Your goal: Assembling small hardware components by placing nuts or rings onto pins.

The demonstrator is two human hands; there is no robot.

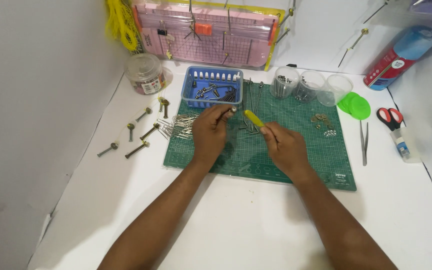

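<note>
My left hand point(210, 131) hovers over the green cutting mat point(296, 150) and pinches a small metal piece point(233, 108) between thumb and fingers, just in front of the blue basket point(212, 85). My right hand point(284, 146) grips a tool with a yellow handle point(253, 118), whose tip points up-left toward the metal piece. A pile of thin metal rods point(178, 126) lies on the mat's left edge beside my left hand. More rods point(252, 100) lie on the mat beyond the yellow tool.
Assembled bolts point(137, 135) lie on the white table at left, near a clear round jar point(145, 74). Three clear cups point(308, 86), green lids point(354, 105), small washers point(322, 122), tweezers point(364, 142), red scissors point(389, 117) and a glue bottle point(402, 145) sit right. A pink paper trimmer point(206, 32) leans on the back wall.
</note>
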